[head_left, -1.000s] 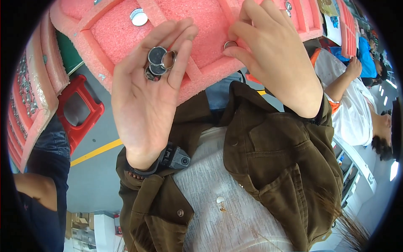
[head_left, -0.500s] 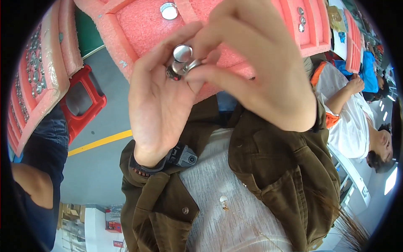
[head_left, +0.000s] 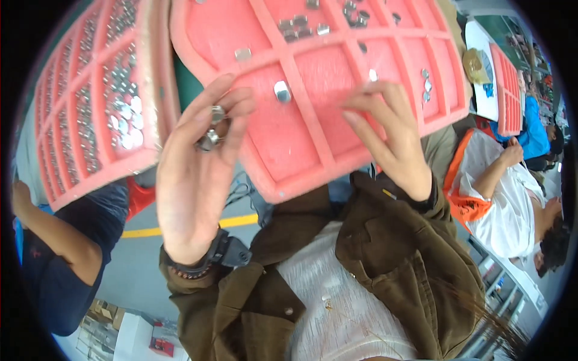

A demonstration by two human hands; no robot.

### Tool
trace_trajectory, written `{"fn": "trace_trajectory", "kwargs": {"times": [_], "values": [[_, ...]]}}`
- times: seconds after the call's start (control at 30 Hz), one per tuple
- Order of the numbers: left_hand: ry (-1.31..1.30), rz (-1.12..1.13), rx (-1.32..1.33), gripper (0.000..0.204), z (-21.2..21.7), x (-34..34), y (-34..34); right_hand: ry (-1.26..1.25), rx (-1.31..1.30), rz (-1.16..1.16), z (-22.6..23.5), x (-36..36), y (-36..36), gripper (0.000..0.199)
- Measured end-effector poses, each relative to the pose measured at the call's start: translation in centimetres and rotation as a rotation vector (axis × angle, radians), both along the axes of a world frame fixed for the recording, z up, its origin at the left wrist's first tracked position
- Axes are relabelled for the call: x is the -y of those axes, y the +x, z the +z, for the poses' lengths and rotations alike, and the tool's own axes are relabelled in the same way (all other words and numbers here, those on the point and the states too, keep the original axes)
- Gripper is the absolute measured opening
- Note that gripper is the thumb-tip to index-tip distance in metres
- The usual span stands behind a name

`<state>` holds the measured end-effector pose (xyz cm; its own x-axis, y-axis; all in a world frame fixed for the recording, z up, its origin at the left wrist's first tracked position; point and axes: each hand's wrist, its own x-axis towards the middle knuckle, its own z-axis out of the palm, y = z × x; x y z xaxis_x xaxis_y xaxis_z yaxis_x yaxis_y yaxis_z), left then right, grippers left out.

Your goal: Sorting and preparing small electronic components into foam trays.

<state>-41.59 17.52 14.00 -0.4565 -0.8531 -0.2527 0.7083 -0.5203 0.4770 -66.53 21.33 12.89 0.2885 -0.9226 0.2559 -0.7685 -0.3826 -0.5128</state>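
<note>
My left hand [head_left: 191, 174] is curled, palm up, around several small shiny metal caps [head_left: 212, 139], held between thumb and fingers. To its right, my right hand [head_left: 397, 138] hovers over the pink foam tray [head_left: 326, 150]. Its fingers are spread, and nothing shows between them. Just beyond its fingertips sits a small bright piece [head_left: 373, 75]. A single silver cap [head_left: 282, 91] lies in the tray compartment beside my left fingers. One flat metal piece [head_left: 242, 54] rests by the divider farther back.
More metal pieces [head_left: 295, 27] sit in the far compartments, and a short row [head_left: 426, 85] at the right. Another pink tray [head_left: 150, 90], full of shiny pieces, stands at the left. One person in dark clothes [head_left: 72, 259] is at the left, another in white [head_left: 509, 198] at the right.
My hands, close together over the metal caps before, are now apart. The right one has moved rightward and spread its fingers. The view has shifted, showing more of the trays.
</note>
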Motion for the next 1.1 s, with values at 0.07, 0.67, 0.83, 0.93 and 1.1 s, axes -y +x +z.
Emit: {"fn": "trace_trajectory", "kwargs": {"times": [0.07, 0.67, 0.83, 0.93, 1.1], "values": [[0.015, 0.065, 0.120, 0.046, 1.7, 1.5, 0.6, 0.039, -0.012, -0.090, -1.0, -0.4, -0.5, 0.017], [0.006, 0.096, 0.596, 0.042, 0.5, 16.3, -8.8, 0.014, 0.245, -0.011, -3.7, -0.9, -1.7, 0.015], [-0.052, 0.059, 0.607, 0.065, 3.1, 15.3, -9.3, 0.028, 0.293, 0.003, -4.1, -1.0, -2.1, 0.014], [-0.215, -0.054, 0.492, 0.072, 4.1, 15.1, -8.2, 0.038, 0.299, 0.019, -3.7, -1.1, -2.1, 0.016], [-0.472, -0.037, 0.701, 0.068, 4.3, 10.6, -7.4, 0.140, 0.286, 0.095, -1.1, -1.7, -4.3, 0.024]]}}
